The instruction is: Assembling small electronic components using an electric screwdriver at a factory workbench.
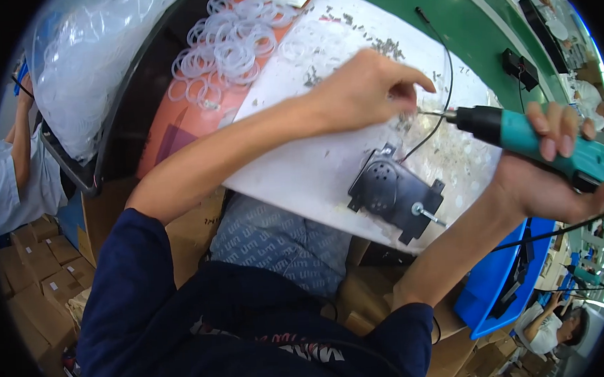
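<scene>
My right hand (542, 152) is wrapped round a teal and black electric screwdriver (517, 129), its bit pointing left. Close to the bit's tip is my left hand (372, 92), thumb and fingers curled together and the index finger reaching out above. Anything pinched there is too small to make out. Below the hands, a black plastic housing (398, 190) lies on the white worktop (280, 169). A round grille of small holes and corner tabs show on it, and a metal bolt (426, 213) sticks out at its right. A thin black cable (450, 65) runs from the housing across the worktop.
Translucent rings (230, 52) are heaped on an orange sheet (176, 130) at the far left. Small dark screws (387, 47) lie scattered at the back. A blue bin (482, 295) stands at the right, a large clear plastic bag (97, 63) at the left. Other people work nearby.
</scene>
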The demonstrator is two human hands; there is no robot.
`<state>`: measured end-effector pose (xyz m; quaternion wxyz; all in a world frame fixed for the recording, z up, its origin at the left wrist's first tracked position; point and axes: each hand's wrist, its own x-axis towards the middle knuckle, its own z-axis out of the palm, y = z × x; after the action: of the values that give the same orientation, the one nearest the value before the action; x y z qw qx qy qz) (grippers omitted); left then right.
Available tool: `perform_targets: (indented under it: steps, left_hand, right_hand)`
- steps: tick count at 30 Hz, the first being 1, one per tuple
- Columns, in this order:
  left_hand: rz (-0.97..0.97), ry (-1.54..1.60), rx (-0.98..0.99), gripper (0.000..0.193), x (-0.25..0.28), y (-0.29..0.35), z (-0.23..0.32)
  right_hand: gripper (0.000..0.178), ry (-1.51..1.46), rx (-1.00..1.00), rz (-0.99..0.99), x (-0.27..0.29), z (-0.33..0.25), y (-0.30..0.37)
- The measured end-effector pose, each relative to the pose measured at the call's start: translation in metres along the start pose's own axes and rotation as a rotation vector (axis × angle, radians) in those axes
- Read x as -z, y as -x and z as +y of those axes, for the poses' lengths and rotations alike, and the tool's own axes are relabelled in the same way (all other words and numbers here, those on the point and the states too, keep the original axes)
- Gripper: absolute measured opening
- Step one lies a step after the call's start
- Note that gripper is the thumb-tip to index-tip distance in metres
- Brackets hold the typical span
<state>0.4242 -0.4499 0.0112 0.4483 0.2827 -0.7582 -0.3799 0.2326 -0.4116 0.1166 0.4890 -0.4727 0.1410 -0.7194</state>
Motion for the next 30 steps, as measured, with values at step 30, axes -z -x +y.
perform_targets:
  steps: [30]
  left_hand:
    - [0.039, -0.330, -0.365, 0.014, -0.032, 0.123, 0.049]
  right_hand:
    - [0.051, 0.455, -0.198, -0.290, -0.066, -0.010, 0.032]
